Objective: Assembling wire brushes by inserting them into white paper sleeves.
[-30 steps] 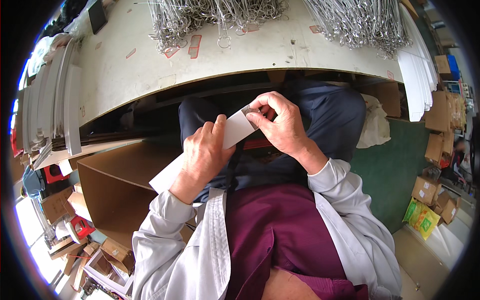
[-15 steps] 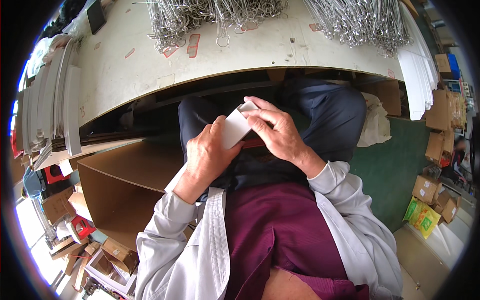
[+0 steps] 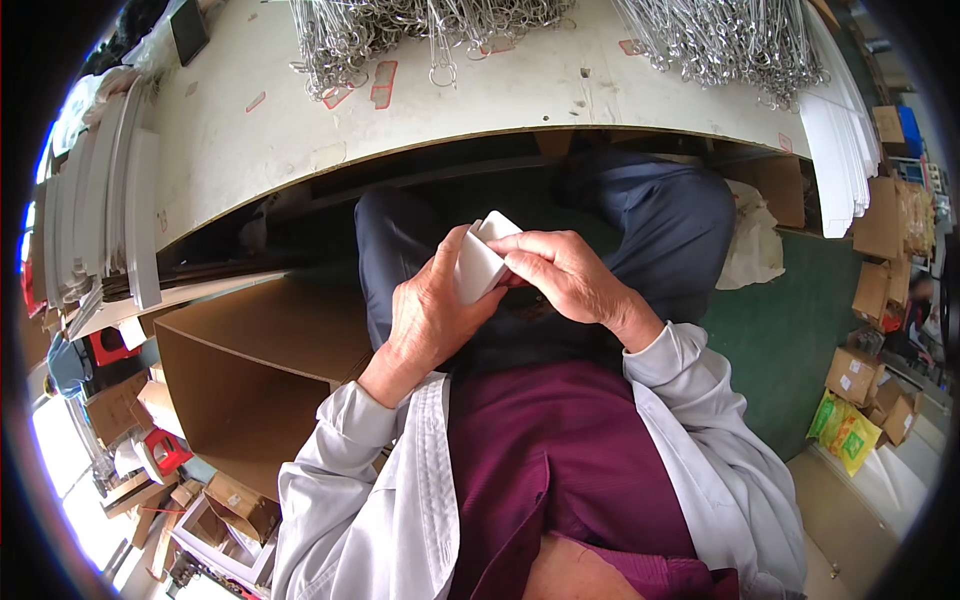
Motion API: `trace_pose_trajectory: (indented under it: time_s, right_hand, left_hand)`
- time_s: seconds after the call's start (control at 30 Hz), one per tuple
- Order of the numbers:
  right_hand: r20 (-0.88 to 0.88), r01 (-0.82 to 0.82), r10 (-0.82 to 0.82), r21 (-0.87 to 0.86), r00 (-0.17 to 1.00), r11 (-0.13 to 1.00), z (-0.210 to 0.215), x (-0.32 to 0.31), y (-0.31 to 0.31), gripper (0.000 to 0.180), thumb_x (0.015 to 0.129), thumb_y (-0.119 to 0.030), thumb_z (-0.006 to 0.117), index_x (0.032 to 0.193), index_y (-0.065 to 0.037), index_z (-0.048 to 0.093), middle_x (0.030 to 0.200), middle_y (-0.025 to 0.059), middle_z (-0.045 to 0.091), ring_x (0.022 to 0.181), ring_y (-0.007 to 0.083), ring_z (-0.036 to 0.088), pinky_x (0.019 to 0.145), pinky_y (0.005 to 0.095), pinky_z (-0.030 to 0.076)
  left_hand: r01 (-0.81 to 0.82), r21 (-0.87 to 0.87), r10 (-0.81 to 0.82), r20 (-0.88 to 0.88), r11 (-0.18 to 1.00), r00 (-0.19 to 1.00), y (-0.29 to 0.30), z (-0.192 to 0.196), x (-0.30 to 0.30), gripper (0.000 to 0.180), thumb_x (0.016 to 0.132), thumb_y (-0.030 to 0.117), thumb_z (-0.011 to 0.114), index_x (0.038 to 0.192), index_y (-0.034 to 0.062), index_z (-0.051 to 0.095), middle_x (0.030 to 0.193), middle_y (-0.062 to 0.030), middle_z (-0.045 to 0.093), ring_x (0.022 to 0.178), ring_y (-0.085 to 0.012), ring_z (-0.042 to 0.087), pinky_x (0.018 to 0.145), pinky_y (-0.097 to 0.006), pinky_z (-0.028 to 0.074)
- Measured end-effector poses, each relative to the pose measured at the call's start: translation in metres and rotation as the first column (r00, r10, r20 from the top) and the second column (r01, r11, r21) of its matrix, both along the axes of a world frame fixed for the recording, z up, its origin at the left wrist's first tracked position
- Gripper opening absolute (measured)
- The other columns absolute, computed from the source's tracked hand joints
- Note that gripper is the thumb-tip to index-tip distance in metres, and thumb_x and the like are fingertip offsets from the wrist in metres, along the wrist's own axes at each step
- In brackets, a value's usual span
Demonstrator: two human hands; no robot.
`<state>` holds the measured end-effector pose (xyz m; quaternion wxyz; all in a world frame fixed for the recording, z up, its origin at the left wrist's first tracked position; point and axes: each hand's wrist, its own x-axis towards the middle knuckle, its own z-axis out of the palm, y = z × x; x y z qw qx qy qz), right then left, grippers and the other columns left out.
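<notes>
Above my lap I hold a small white box [image 3: 476, 274], tilted, with a rounded white flap [image 3: 497, 225] standing out at its far end. My left hand [image 3: 428, 308] is wrapped around the box's left side, thumb along the upper edge and fingers underneath. From the right, my right hand [image 3: 572, 278] pinches the box near the flap with thumb and forefinger. Its other fingers are partly hidden below, so I cannot tell what they touch. The inside of the box does not show.
Ahead is a pale worktable [image 3: 400, 140] with bundles of looped metal wire pieces [image 3: 720, 50] at its far side. White strips [image 3: 842, 150] overhang its right end. A large open cardboard carton [image 3: 250, 370] stands to my left, near my forearm.
The right hand has shifted slightly right and toward me along the box. The flap at the far end now stands out more, and the box has turned a little in my left hand.
</notes>
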<state>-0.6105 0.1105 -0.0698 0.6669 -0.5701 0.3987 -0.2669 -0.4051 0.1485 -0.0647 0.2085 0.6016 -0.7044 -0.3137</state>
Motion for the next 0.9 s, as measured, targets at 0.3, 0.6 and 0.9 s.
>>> trace_pose_trajectory:
  time_s: [0.3, 0.6, 0.9]
  right_hand:
    - [0.051, 0.174, -0.168, -0.186, 0.985, 0.967, -0.007, 0.006, 0.014, 0.031, 0.105, -0.011, 0.052, 0.131, 0.003, 0.062, 0.105, 0.016, 0.075, 0.092, 0.018, 0.071, 0.082, 0.0304, 0.056]
    - [-0.061, 0.288, -0.293, -0.073, 0.954, 0.955, -0.016, 0.018, 0.017, 0.025, 0.102, -0.005, 0.059, 0.123, 0.007, 0.063, 0.097, 0.0128, 0.074, 0.086, 0.0174, 0.073, 0.078, 0.0307, 0.06]
    - [-0.067, 0.288, -0.351, -0.438, 0.934, 0.851, -0.013, 0.03, 0.021, 0.027, 0.1, -0.018, 0.062, 0.107, 0.006, 0.071, 0.1, 0.0252, 0.073, 0.09, 0.0383, 0.073, 0.074, 0.0398, 0.059]
  left_hand:
    - [-0.074, -0.026, 0.07, -0.126, 0.997, 0.99, -0.004, 0.0, -0.01, 0.076, 0.077, 0.027, 0.089, 0.138, 0.0108, 0.048, 0.105, -0.0206, 0.072, 0.092, -0.0389, 0.074, 0.074, -0.044, 0.062]
    - [-0.017, -0.083, 0.011, -0.069, 0.996, 0.998, 0.0, -0.008, -0.014, 0.056, 0.078, 0.021, 0.085, 0.123, 0.012, 0.054, 0.105, -0.0171, 0.07, 0.086, -0.0398, 0.072, 0.069, -0.046, 0.06]
    - [-0.108, -0.019, 0.106, -0.104, 0.994, 0.989, 0.004, -0.015, -0.014, 0.08, 0.077, 0.02, 0.083, 0.142, 0.0081, 0.037, 0.102, -0.0225, 0.071, 0.086, -0.0409, 0.072, 0.072, -0.047, 0.06]
